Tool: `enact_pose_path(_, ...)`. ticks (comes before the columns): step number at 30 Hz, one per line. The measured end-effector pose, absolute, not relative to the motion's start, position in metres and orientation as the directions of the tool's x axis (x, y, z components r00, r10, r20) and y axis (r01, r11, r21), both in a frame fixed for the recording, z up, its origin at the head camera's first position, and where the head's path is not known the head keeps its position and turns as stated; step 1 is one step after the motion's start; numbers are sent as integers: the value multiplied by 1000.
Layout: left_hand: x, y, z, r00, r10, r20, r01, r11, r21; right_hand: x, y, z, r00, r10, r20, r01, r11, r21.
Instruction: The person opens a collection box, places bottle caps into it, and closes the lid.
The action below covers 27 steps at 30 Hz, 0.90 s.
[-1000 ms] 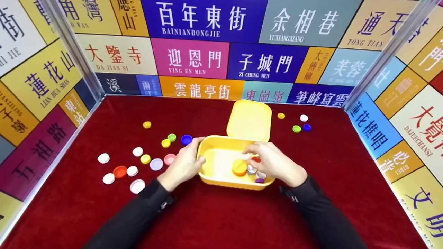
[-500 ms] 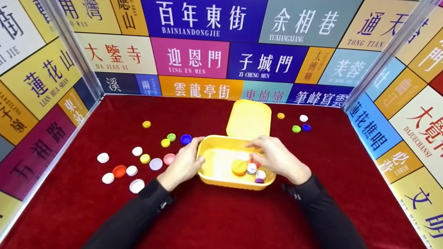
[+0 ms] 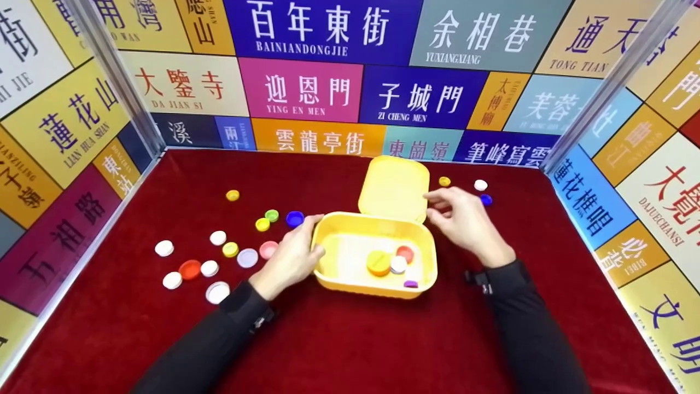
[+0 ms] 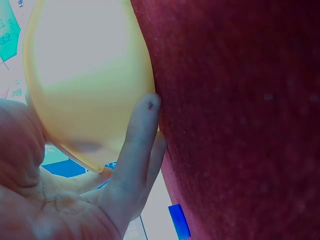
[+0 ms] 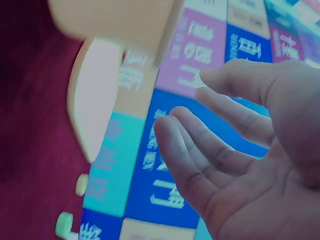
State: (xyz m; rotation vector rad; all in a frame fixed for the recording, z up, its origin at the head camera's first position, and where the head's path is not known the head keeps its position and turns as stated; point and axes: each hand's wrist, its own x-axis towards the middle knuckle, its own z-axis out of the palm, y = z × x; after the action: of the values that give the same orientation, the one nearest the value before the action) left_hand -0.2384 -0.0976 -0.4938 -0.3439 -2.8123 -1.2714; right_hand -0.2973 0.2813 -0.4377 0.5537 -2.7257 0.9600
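Note:
My left hand grips the left end wall of a yellow plastic box; in the left wrist view the fingers lie along its outside. Inside the box are an orange cap, a white cap, a red cap and a purple cap. My right hand hovers beyond the box's right end, beside the yellow lid. Its fingers are loosely bent, and the right wrist view shows nothing between them. A green cap is visible there but hidden in the head view.
Several bottle caps lie scattered left of the box, among them a large red cap, a lilac cap and a blue cap. Back right are a yellow cap, a white cap and a blue cap. Printed panels wall the red cloth.
My right hand has come out of the box and moved right and away from me, to beside the lid. The left hand keeps its hold on the box.

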Motion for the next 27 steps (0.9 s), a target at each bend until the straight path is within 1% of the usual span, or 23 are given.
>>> enact_pose_path(6, -238, -99, -492, -975, 183, 124, 214, 640, 738, -334, 304, -446, -945, -218, 245, -321, 765, -559)
enact_pose_path(12, -239, -97, -491, -974, 186, 126, 218, 648, 730, -371, 320, -454, -961, -179, 209, -264, 816, -514)
enact_pose_path(18, -239, -97, -493, -974, 189, 123, 218, 646, 732, -403, 328, -463, -981, -162, 107, -193, 871, -452)
enact_pose_path(21, -239, -97, -494, -974, 190, 126, 221, 643, 733, -415, 327, -468, -983, -175, 60, -184, 886, -425)
enact_pose_path(27, -239, -98, -493, -971, 194, 137, 231, 639, 734, -429, 320, -472, -973, -229, 27, -221, 890, -398)
